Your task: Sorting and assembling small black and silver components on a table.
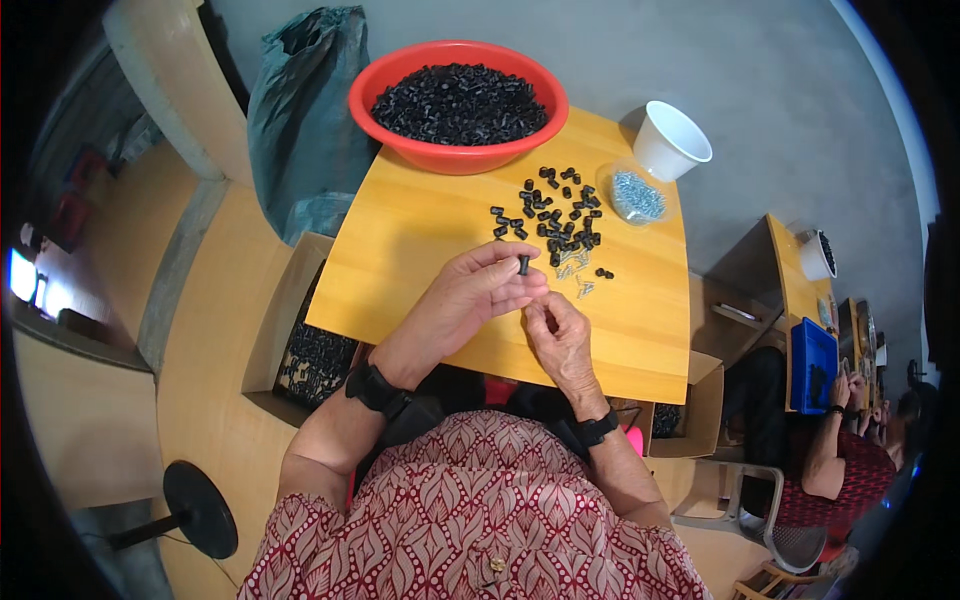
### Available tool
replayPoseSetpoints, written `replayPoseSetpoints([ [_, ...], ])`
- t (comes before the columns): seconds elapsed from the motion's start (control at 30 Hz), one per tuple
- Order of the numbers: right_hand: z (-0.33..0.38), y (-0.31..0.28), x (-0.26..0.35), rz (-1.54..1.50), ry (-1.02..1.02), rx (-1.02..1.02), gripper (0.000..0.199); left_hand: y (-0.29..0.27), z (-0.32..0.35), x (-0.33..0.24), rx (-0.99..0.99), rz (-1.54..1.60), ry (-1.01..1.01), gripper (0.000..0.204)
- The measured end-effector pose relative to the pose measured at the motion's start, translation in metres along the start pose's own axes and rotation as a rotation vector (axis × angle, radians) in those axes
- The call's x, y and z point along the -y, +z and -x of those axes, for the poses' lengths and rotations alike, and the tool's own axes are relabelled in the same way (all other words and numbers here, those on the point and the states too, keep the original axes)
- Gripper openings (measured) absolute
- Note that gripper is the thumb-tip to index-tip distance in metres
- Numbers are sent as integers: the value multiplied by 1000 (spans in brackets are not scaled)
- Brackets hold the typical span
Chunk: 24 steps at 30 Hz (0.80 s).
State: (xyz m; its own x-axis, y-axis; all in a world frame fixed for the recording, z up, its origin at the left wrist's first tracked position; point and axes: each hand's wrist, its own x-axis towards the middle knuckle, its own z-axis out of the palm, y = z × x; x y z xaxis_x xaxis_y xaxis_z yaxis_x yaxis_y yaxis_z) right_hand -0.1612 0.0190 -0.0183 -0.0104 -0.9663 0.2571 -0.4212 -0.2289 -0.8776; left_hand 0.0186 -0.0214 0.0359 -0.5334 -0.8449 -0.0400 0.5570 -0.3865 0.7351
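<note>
Item 1, small black cylindrical part [523, 264]: I see it upright between thumb and fingertips of my left hand [470, 298], closed on it above the wooden table [420, 240], just short of the loose heap. Item 2, right hand [560, 335]: fingers curled inward, tips close under the left thumb; I cannot tell whether it pinches something, as anything there is too small to make out. Item 3, scattered black parts [555, 215] with a few silver screws [578, 275] at their near edge. Item 4, red basin [458, 103] heaped with the same black parts, at the far table edge. Item 5, clear container of screws [636, 195], beside a white cup [672, 140]. Handling note, as I judge it: hold the part steady and square, bring both hands close together, and keep the grip light so it cannot spring off. The part's bore faces away and is hidden. A cardboard box [300, 340] below the table is half covered. A person [840, 450] at right is cut by the rim.
</note>
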Motion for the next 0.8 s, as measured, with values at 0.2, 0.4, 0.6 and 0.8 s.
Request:
replayPoseSetpoints([
  [0.2,1,0,1,4,16,13,18,1,4,-3,40,87,-22,33],
  [0.4,1,2,1,-33,29,11,18,3,4,-11,42,123,-22,30],
  [0.6,1,6,-7,-70,-17,-9,17,-1,16,-17,-164,-285,194,24],
  [0.8,1,3,-5,-70,-11,-9,16,-2,40,-26,-240,-455,289,23],
])
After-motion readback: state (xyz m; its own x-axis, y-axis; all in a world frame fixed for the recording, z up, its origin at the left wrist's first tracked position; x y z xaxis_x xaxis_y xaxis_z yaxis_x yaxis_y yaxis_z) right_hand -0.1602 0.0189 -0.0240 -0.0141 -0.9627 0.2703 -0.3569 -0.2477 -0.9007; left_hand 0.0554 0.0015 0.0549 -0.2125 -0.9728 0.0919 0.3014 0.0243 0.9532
